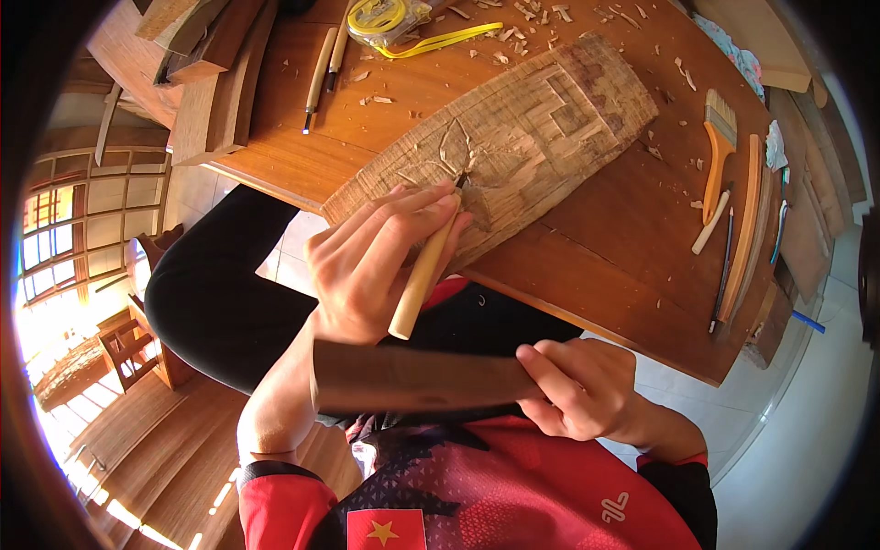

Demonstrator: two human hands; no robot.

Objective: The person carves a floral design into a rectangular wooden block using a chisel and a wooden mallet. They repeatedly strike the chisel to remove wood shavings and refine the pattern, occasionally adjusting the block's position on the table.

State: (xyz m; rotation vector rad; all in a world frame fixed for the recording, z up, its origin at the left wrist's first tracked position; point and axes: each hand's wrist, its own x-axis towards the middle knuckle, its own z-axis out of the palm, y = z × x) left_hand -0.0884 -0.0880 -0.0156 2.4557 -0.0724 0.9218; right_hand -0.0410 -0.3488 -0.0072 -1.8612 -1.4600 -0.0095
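Note:
My left hand (376, 266) grips a carving chisel (417, 289) by its pale wooden handle. Its dark blade touches the long carved board (541, 165), beside thin cut lines and loose shavings; the board also bears a raised rectangular pattern toward its far end. Low in the view, my right hand (582, 390) is closed on one end of a dark wooden bar (412, 376), which lies across in front of my left forearm, below the chisel's handle end, and looks slightly blurred.
The wooden table (642, 293) holds a yellow tape measure (380, 23), two carving tools (319, 78), a brush (718, 151), a pencil (724, 266), a short white stick (710, 220), wooden strips (742, 229) and scattered shavings. Planks (211, 101) stand at upper left.

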